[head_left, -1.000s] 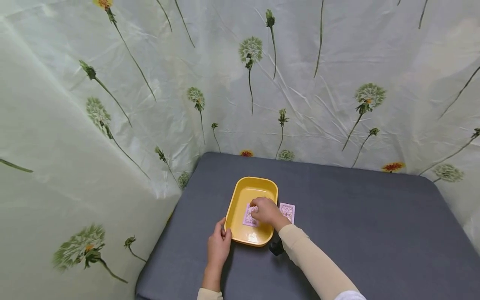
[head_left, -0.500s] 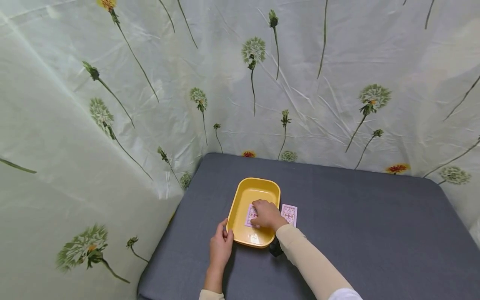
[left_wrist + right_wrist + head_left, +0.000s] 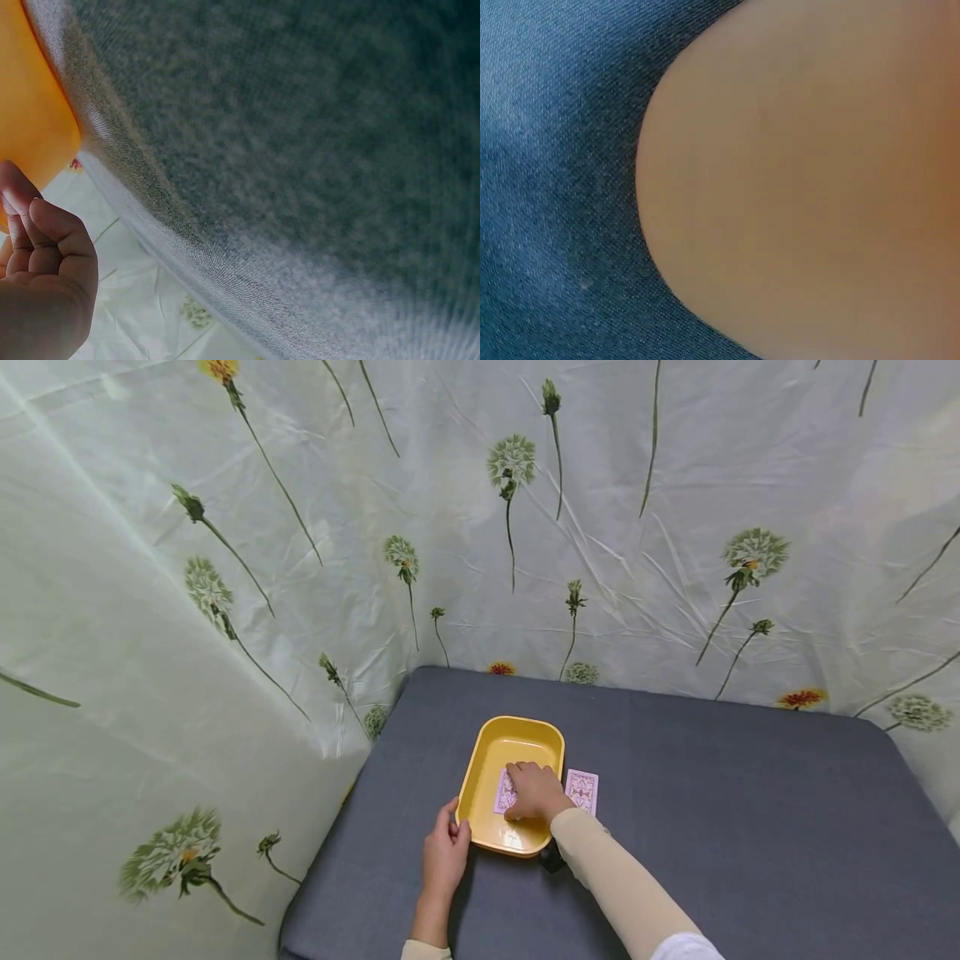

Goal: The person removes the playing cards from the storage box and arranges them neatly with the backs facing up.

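Observation:
A yellow tray (image 3: pixel 497 835) stands on the grey padded surface. My left hand (image 3: pixel 444 856) holds its near left rim between thumb and fingers; in the left wrist view those fingers (image 3: pixel 64 232) are bent beside the orange-looking tray wall (image 3: pixel 45 112). Inside the tray lies a pink patterned playing card (image 3: pixel 504 793), back up. My right hand (image 3: pixel 536 791) spans it from above, fingertips at its far end and thumb at its near end, covering its right part. Whether more cards lie beneath is not visible. In the right wrist view a blurred tan shape fills most of the frame.
Another pink-backed playing card (image 3: pixel 582 789) lies just right of the tray, partly behind my right wrist. A black object (image 3: pixel 551 857) shows under that wrist. Flower-printed sheeting (image 3: pixel 637 568) walls the back and left of the grey surface (image 3: pixel 712 827).
My right hand has widened over the card: thumb and fingertips, close together a second ago, now reach its two ends. The left hand keeps its hold on the tray. The view has shifted slightly.

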Available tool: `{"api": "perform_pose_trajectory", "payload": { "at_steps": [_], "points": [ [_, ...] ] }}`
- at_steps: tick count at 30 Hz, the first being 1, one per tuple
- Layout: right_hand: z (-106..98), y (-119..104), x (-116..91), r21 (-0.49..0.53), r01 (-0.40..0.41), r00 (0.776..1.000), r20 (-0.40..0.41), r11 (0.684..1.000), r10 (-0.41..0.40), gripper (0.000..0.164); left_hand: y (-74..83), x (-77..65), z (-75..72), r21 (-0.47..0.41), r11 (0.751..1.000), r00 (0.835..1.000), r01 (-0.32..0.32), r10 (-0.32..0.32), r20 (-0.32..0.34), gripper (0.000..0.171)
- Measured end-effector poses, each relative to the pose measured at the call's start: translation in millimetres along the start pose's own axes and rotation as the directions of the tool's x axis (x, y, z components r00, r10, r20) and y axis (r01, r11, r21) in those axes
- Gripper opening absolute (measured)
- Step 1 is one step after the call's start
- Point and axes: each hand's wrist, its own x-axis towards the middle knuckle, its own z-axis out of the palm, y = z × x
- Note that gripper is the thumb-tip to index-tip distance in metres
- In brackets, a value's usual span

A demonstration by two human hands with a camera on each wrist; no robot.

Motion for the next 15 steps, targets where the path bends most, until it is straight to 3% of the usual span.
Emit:
{"api": "perform_pose_trajectory", "payload": {
  "at_steps": [15],
  "points": [
    [1.3, 0.7, -0.1, 0.01, -0.009, 1.0, -0.013, 1.0, 0.009, 0.084, 0.7, -0.6, -0.1, 0.01, 1.0, 1.0, 0.027, -0.027, 0.012, 0.036]
  ]
}}
